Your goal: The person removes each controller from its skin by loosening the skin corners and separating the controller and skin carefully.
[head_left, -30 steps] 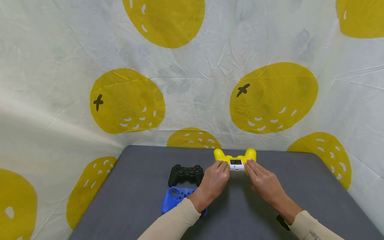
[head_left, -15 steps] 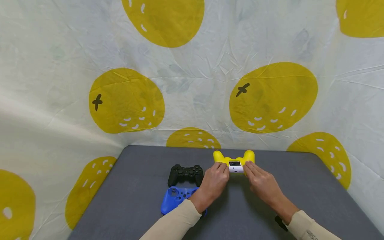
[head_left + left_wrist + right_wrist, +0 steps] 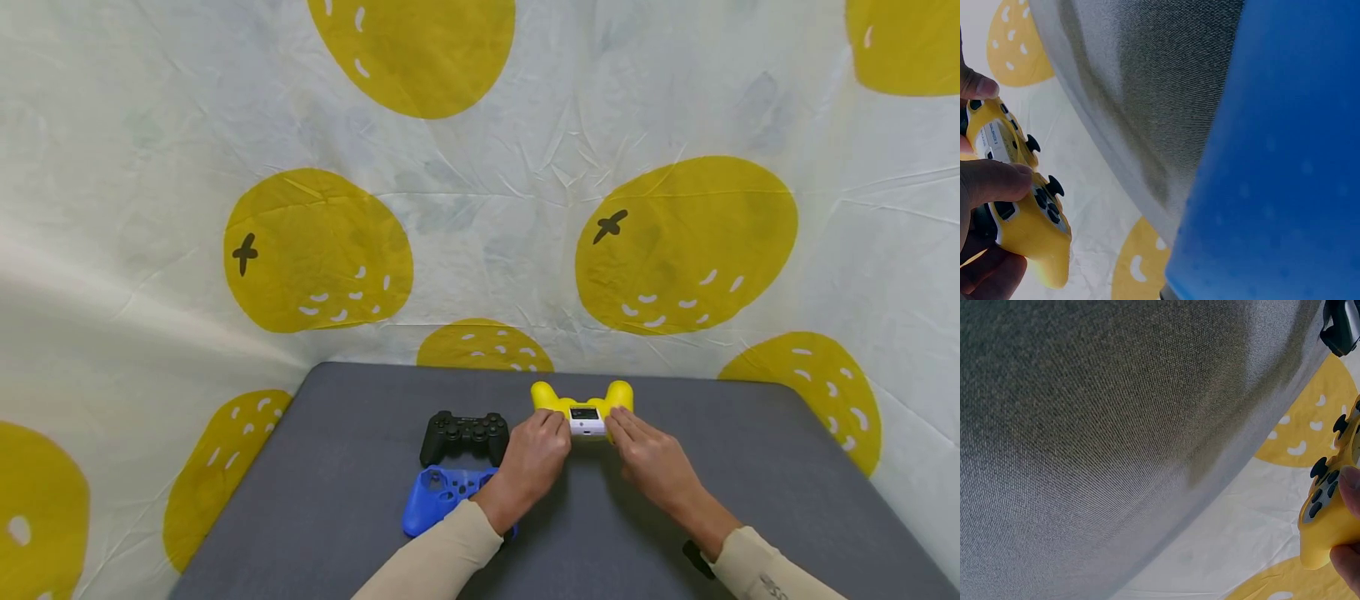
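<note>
A yellow game controller (image 3: 585, 426), with a white middle section and a small dark label or panel, is held above the table, its two grips pointing away from me. My left hand (image 3: 536, 446) pinches its left side, and my right hand (image 3: 651, 457) the right side. In the left wrist view, the left thumb (image 3: 1000, 181) presses across the top edge of the yellow controller (image 3: 1047, 250), near its black thumbsticks. The right wrist view catches just part of the controller (image 3: 1325, 534) and two right-hand fingertips (image 3: 1349, 569).
A black game controller (image 3: 465, 433) lies on the grey table (image 3: 360, 467), left of my hands. In front of it is a blue controller cover (image 3: 435, 500) with open holes, partly hidden by my left forearm. Behind the table hangs a white cloth (image 3: 487, 258) with yellow fruit prints.
Both hands have drawn the yellow controller slightly down and toward me, with a small shift left. Their grip looks the same, and the black controller and blue cover stay put.
</note>
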Demonstrator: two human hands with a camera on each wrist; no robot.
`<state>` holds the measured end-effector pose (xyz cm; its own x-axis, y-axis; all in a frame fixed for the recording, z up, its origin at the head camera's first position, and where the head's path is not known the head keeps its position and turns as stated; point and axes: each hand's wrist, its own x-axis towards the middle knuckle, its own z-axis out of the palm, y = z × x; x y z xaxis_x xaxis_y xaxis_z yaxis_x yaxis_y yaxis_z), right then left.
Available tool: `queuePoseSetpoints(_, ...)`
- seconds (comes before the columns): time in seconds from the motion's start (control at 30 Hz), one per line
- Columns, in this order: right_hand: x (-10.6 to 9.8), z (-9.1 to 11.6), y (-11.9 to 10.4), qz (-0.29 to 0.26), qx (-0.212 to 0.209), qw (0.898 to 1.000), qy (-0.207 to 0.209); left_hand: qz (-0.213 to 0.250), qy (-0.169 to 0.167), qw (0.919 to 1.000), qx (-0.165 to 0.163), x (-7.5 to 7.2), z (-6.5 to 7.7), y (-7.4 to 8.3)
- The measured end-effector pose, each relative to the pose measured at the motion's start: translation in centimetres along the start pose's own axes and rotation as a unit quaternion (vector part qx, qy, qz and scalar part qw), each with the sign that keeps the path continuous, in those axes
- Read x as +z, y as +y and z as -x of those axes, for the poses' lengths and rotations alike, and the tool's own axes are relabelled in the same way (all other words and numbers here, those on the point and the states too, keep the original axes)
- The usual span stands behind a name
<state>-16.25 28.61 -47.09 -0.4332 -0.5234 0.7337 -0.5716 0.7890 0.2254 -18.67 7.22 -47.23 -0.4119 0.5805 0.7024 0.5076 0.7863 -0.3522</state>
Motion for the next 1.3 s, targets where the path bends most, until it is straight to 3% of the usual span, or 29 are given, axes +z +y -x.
queuePoseSetpoints(0.73, 0.9, 0.3, -0.2, 0.000, 0.006, 1.000, -0.008, -0.012, 0.003, 0.9999, -0.007, 1.1, 0.7, 0.4)
queuePoseSetpoints(1.3, 1.1, 0.5, -0.9, 0.005, 0.025, 0.999, -0.037, -0.020, -0.031, 0.9993, -0.009, 1.1, 0.9, 0.6)
